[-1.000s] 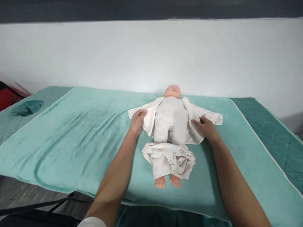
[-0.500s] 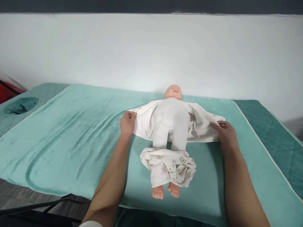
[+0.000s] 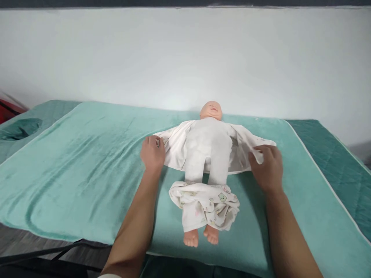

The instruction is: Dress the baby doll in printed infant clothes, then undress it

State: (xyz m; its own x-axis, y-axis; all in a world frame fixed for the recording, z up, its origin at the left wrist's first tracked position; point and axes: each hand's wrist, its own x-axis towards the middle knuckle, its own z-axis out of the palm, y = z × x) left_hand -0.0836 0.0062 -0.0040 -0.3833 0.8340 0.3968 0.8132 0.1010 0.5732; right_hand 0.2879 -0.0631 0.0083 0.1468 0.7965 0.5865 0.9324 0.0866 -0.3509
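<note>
A baby doll (image 3: pixel 210 111) lies on its back, its white body bare at the front. Its opened white baby jacket (image 3: pixel 177 148) is spread to both sides beneath it. White printed baby pants (image 3: pixel 204 200) are bunched around the lower legs, with the feet showing below. At the jacket's left edge, the fingers of my left hand (image 3: pixel 153 153) are closed on the cloth. My right hand (image 3: pixel 267 168) is over the right side of the jacket, thumb and fingers apart, with white cloth visible between them.
The doll rests on a padded bed with a light green velvety cover (image 3: pixel 95 162). A darker quilted section (image 3: pixel 333 166) shows at the right, a dark recess (image 3: pixel 21 128) at the far left. A white wall (image 3: pixel 185 58) stands behind the bed.
My right hand has moved inward from the jacket's right edge, its fingers parting. My left hand has shifted slightly left. The view has tilted down a little.
</note>
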